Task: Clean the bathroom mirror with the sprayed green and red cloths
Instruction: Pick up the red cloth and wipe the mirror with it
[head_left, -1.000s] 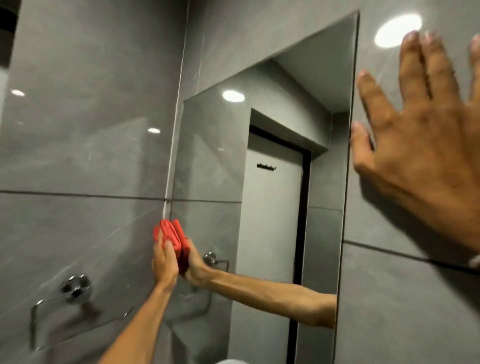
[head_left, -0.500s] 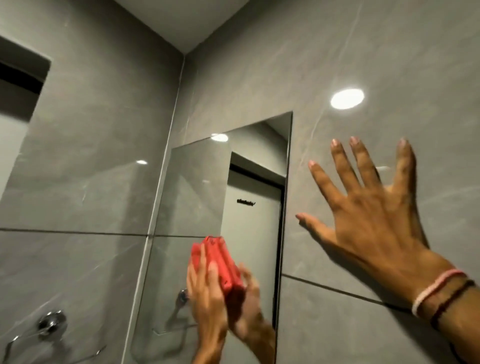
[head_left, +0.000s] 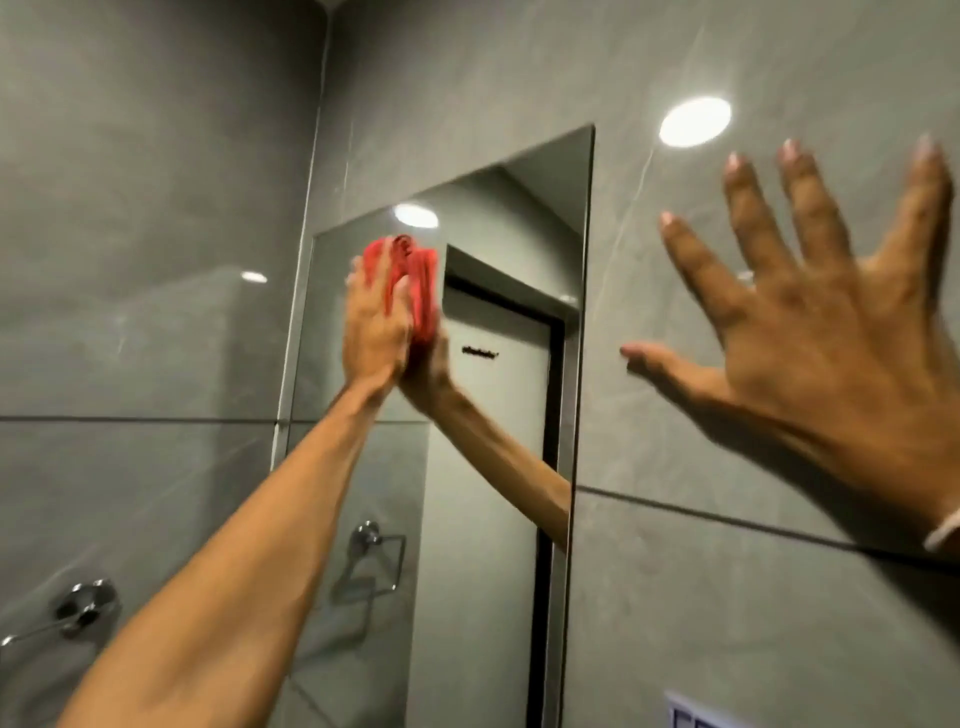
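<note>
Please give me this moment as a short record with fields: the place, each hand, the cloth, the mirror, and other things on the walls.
place: bathroom corner with grey tiled walls
left hand: presses the red cloth flat against the mirror, near its upper left part
right hand: fingers spread, empty, flat on the wall tile right of the mirror
green cloth: not in view
left wall: chrome towel holder
mirror shows: a door and a ceiling light

Walls (head_left: 156, 182) are clad in large glossy grey tiles, with a dark horizontal grout line (head_left: 130, 419) at mid-height. A round ceiling light is seen reflected (head_left: 695, 121) on the right-hand wall. A chrome fitting (head_left: 85, 605) is mounted low on the left wall.
</note>
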